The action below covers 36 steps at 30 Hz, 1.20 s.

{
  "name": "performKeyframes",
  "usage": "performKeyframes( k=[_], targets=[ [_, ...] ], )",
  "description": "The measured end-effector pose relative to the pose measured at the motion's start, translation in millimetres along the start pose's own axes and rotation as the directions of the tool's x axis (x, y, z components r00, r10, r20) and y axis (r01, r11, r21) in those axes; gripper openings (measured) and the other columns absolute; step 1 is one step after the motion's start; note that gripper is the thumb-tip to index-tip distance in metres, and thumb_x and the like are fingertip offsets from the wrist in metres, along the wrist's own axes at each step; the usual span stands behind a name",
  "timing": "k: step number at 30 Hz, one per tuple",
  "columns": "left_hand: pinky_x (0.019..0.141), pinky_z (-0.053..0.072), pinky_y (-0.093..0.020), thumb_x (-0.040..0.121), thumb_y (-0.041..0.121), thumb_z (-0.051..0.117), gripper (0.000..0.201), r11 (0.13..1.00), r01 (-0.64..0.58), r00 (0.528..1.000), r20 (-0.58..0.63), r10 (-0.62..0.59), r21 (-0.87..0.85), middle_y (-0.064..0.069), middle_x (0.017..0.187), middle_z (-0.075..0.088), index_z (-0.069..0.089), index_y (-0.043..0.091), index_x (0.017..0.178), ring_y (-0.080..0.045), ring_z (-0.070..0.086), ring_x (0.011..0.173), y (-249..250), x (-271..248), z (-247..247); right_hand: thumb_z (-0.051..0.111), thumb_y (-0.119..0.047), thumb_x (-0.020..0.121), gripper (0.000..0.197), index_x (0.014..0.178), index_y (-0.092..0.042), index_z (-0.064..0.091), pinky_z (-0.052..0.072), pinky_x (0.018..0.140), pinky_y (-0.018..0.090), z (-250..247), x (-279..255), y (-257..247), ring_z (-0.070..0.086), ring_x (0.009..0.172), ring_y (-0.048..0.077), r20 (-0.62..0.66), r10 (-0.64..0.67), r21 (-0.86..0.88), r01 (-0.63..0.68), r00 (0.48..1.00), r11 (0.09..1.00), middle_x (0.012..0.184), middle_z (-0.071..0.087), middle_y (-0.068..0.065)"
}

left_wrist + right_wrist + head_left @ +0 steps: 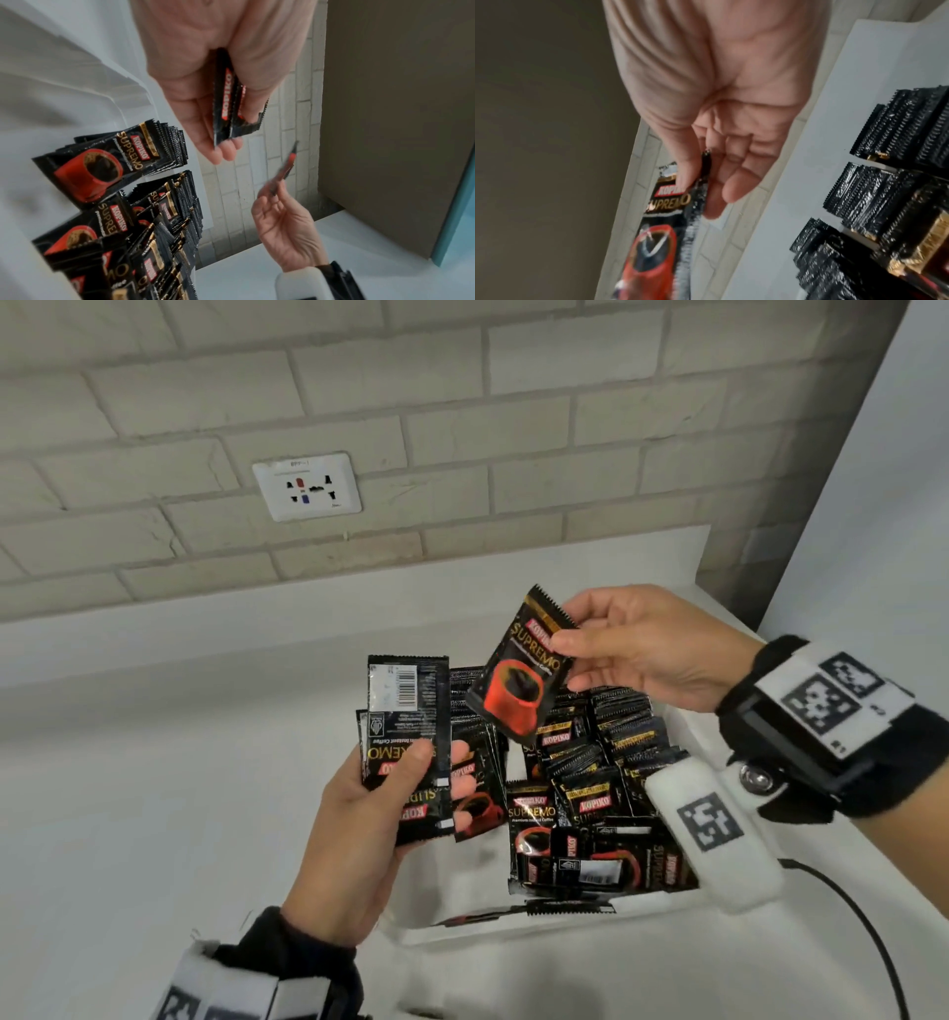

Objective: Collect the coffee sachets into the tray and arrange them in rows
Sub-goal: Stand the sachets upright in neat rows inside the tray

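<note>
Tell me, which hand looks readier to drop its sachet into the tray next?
The right hand, probably. It pinches one single sachet above the rows in the tray, so it need only lower it. The left hand grips a small stack of sachets beside the tray's left edge.

Wall: made of pale bricks, stands behind the counter.
Socket: a white plate on the wall, with small black holes and one red and one blue bit.
Counter: white and smooth, meets the wall at the back.
Cable: thin and black, curves over the counter at the lower right.
Panel: flat and dull brown, stands at the right end of the wall.
Blue edge: a light blue strip just beside the panel.
</note>
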<state>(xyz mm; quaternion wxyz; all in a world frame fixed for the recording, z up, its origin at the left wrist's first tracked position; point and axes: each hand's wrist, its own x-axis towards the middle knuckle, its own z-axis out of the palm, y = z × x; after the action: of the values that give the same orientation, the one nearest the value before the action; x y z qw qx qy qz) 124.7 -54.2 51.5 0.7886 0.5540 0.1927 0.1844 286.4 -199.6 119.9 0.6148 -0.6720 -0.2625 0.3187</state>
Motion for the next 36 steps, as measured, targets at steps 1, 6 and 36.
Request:
performKeyframes(
  k=[1, 6, 36],
  targets=[
    [0.05, 0.057, -0.03, 0.073, 0.02, 0.059, 0.026, 1.0, -0.006, 1.0, 0.002, 0.006, 0.02, -0.011, 0.085, 0.074, 0.063, 0.007, 0.094, -0.021, 0.07, 0.062, -0.3, -1.0, 1.2, 0.064, -0.013, 0.065, 0.024, 0.087, -0.008, 0.058, 0.051, 0.054, 0.016, 1.9, -1.5, 0.4, 0.06, 0.06, 0.012, 0.032, 0.016, -0.004, -0.016, 0.999, 1.0, 0.079, 0.064, 0.01],
    [0.046, 0.054, -0.028, 0.063, 0.019, 0.067, 0.026, 0.995, -0.032, 0.999, 0.029, 0.029, 0.097, -0.011, 0.069, 0.07, 0.065, 0.009, 0.087, -0.021, 0.066, 0.052, -2.4, -5.5, 12.0, 0.058, -0.006, 0.082, 0.018, 0.099, -0.011, 0.062, 0.049, 0.062, 0.017, 19.0, -1.0, 10.5, 0.058, 0.075, 0.015, 0.148, 0.106, -0.073, -0.096, 0.983, 0.993, 0.085, 0.065, 0.004],
    [0.063, 0.058, -0.031, 0.061, 0.01, 0.074, 0.043, 0.956, -0.191, 0.973, -0.083, 0.213, 0.222, -0.003, 0.09, 0.074, 0.064, 0.012, 0.102, -0.019, 0.072, 0.078, 7.8, 7.2, 0.3, 0.073, -0.017, 0.073, 0.01, 0.071, -0.019, 0.063, 0.037, 0.041, 0.008, 20.7, -34.8, -6.1, 0.051, 0.039, 0.0, -0.034, -0.329, -0.419, 0.285, 0.944, 0.862, 0.06, 0.062, -0.005]
  ],
)
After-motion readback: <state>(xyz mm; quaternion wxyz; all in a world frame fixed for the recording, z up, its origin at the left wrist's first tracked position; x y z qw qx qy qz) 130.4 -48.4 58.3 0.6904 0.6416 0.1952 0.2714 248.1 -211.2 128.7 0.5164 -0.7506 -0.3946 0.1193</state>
